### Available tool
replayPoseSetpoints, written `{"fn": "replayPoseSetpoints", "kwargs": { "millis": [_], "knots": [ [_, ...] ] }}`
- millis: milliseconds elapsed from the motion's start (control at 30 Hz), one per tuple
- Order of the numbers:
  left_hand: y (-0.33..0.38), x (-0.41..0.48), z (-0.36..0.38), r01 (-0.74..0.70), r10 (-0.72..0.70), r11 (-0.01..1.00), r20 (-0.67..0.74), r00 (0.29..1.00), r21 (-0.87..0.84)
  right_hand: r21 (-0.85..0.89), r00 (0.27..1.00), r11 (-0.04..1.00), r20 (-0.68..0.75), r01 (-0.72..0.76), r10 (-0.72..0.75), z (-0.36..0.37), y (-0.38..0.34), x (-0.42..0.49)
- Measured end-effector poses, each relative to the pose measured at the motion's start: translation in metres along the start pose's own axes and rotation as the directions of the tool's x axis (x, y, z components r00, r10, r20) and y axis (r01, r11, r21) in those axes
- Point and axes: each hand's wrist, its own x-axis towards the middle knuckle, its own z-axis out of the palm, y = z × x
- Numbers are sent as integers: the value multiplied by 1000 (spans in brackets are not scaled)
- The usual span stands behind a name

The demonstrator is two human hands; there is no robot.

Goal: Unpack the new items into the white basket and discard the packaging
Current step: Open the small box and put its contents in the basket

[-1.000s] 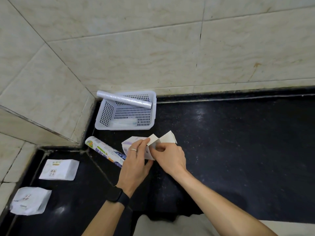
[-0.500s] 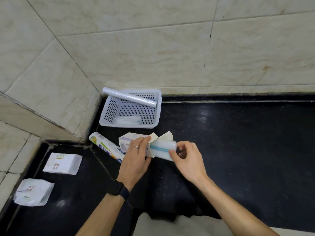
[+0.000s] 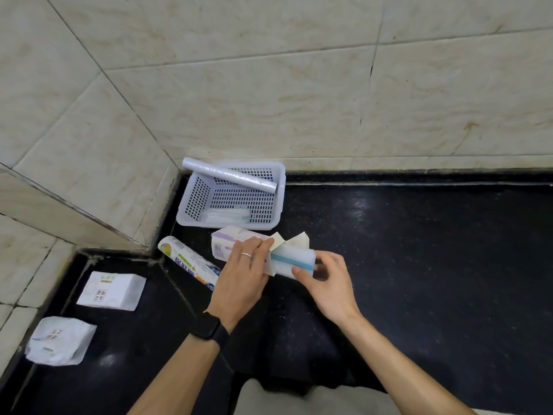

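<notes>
My left hand (image 3: 243,275) grips a white and purple carton (image 3: 230,239) lying on the black counter, its end flaps open. My right hand (image 3: 326,280) pinches a white bundle with a blue strip (image 3: 291,259) that sticks partway out of the carton's open end. The white basket (image 3: 278,193) stands just behind, in the wall corner. A plastic roll (image 3: 229,174) lies across its top rim, and a clear packet (image 3: 227,215) rests inside. A printed roll (image 3: 187,260) lies on the counter left of the carton, partly under my left hand.
Two white packets (image 3: 111,291) (image 3: 59,341) lie on the lower black ledge at the left. Tiled walls close in the back and left. The black counter (image 3: 419,265) stretches to the right.
The right hand has drawn the white bundle out of the carton's end, toward the right. The left hand stays on the carton.
</notes>
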Motion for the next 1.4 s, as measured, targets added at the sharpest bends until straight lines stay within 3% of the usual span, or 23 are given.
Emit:
{"fn": "replayPoseSetpoints", "kwargs": {
  "millis": [300, 533, 700, 933, 1067, 1133, 1200, 1267, 1333, 1400],
  "knots": [
    [2, 8, 15, 20, -17, 999, 94, 995, -29, 201, 997, 979, -55, -41, 54, -9, 5, 4],
    [-3, 18, 44, 235, -214, 972, 320, 923, -29, 319, 976, 941, -143, -111, 163, -59, 35, 8],
    [8, 24, 80, 165, -150, 986, 540, 828, 21, 406, 934, 905, -258, -128, 248, -99, 58, 5],
    [41, 10, 120, 56, -29, 998, 688, 725, -18, 446, 905, 883, -302, -144, 301, -115, 74, -10],
    [36, 8, 119, 105, -11, 991, 713, 701, -88, 440, 906, 882, -284, -167, 313, -110, 75, -12],
    [34, 11, 108, 231, -22, 953, 716, 697, -196, 435, 912, 881, -259, -184, 318, -105, 74, -12],
    [34, 16, 94, 519, -140, 781, 713, 687, -347, 436, 922, 878, -222, -198, 318, -100, 69, -10],
    [34, 27, 74, 757, -261, 428, 735, 627, -494, 432, 937, 876, -163, -215, 310, -94, 62, -9],
    [30, 37, 55, 825, -285, 86, 780, 557, -558, 417, 952, 878, -84, -235, 295, -85, 52, -7],
    [21, 41, 39, 812, -246, -122, 810, 532, -571, 400, 961, 881, 1, -253, 276, -73, 41, -2]
  ]
}}
